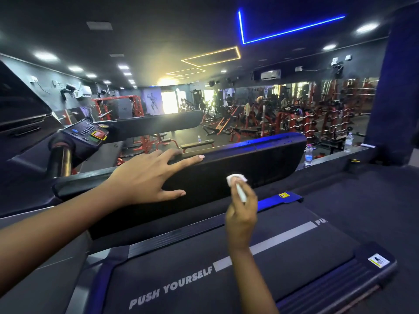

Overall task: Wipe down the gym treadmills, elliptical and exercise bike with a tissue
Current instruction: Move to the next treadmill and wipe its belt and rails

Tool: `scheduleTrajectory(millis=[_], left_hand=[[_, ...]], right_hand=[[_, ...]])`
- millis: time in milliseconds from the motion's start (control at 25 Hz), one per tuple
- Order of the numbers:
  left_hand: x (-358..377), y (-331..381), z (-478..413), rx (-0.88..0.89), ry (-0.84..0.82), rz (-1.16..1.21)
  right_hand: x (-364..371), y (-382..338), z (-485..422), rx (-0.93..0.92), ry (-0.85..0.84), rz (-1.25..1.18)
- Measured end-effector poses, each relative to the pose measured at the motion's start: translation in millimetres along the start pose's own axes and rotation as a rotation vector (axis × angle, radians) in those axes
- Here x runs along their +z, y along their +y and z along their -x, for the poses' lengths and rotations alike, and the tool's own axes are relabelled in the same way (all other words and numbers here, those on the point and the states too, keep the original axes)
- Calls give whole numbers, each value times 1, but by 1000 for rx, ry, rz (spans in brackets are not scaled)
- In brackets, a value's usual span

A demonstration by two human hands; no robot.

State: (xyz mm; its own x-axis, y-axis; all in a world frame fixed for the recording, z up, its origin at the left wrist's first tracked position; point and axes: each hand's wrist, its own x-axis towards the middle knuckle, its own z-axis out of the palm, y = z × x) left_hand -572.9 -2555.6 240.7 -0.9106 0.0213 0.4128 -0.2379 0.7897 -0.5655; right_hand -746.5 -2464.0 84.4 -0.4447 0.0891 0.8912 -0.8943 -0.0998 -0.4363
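Observation:
I stand on a black treadmill whose belt point(226, 279) reads PUSH YOURSELF. Its long black side handrail point(260, 164) runs across the middle of the view. My left hand point(147, 177) rests on the rail with fingers spread and straight, thumb low on its side face. My right hand point(241, 214) pinches a folded white tissue point(237, 180), and the tissue's top end presses on the rail's side face, to the right of my left hand. The console point(88, 132) with a red and green button sits at the left, above a chrome grip point(61, 159).
Past the rail a ledge holds water bottles point(308, 155) before a wall mirror point(294, 105) showing red weight racks and benches. A second treadmill's rail point(158, 123) lies beyond at the left. A dark pillar point(394, 87) stands at the right.

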Motion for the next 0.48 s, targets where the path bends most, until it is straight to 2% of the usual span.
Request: scheduleTrajectory(millis=[240, 320, 480], left_hand=[[-2, 0, 0, 2, -5, 3], [-1, 0, 0, -3, -10, 19], [0, 1, 0, -3, -13, 16]], right_hand=[[-15, 40, -34, 276, 101, -45], [-14, 16, -17, 245, 100, -81], [-7, -20, 27, 115, -11, -124]])
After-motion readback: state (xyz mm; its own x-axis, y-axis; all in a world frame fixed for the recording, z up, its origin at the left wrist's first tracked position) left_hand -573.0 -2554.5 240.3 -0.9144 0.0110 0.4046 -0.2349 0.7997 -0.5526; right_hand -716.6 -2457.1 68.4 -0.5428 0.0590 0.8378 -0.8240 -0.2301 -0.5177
